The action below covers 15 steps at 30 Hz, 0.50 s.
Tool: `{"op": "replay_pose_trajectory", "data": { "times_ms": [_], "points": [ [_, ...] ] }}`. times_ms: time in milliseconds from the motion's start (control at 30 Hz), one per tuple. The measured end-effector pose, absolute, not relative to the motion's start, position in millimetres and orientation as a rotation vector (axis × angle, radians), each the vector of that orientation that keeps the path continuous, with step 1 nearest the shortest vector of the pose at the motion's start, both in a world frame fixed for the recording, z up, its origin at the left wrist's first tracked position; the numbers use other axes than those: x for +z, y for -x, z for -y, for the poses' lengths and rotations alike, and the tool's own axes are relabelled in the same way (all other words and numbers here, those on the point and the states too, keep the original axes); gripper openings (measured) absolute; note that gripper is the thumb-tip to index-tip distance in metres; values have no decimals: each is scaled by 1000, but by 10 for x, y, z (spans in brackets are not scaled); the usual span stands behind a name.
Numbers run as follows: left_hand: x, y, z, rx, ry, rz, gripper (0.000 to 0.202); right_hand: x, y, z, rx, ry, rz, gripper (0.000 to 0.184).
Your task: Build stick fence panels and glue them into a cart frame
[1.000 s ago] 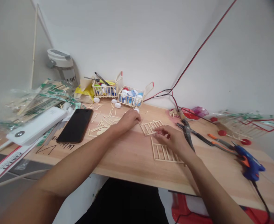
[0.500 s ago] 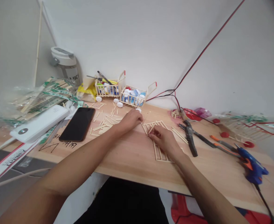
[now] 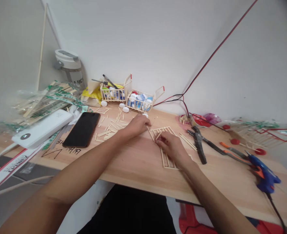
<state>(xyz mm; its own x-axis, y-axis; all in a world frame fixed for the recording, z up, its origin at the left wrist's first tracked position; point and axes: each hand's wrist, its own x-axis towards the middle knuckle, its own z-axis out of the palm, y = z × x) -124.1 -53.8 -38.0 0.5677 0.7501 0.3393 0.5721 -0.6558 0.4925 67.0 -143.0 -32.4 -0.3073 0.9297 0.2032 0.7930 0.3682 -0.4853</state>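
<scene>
My left hand (image 3: pixel 136 125) rests knuckles-up on the wooden desk (image 3: pixel 138 162), its fingertips pressed on the left edge of a small lattice of thin wooden sticks (image 3: pixel 163 131). My right hand (image 3: pixel 170 145) is closed in a pinch on a single stick (image 3: pixel 160 133) that lies slanted across that lattice. A second stick lattice (image 3: pixel 167 160) lies nearer me, partly hidden under my right wrist. A heap of loose cut sticks (image 3: pixel 109 128) sits just left of my left hand.
Black pliers (image 3: pixel 198 143), orange-handled cutters (image 3: pixel 233 151) and a blue glue gun (image 3: pixel 264 172) lie to the right. A black phone (image 3: pixel 83 129) and a white power bank (image 3: pixel 42 128) lie to the left. Two stick baskets with bottle caps (image 3: pixel 140 100) stand by the wall.
My right hand moved left and away from me, off the near lattice onto the far one, and pinched a stick there. My left hand stayed put.
</scene>
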Motion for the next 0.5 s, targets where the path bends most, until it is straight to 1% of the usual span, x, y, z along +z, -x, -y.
{"op": "replay_pose_trajectory", "data": {
  "times_ms": [100,267,500],
  "points": [
    [-303,1237,570,756,-2415,-1081,19,-350,-678,1421,418,1479,2179,9],
    [-313,1208,586,739,-2355,-1080,7,-373,-685,1415,410,1485,2175,9],
    [-363,1163,602,764,-2352,-1120,8,-388,-685,1416,413,1466,2161,9]
  ]
}}
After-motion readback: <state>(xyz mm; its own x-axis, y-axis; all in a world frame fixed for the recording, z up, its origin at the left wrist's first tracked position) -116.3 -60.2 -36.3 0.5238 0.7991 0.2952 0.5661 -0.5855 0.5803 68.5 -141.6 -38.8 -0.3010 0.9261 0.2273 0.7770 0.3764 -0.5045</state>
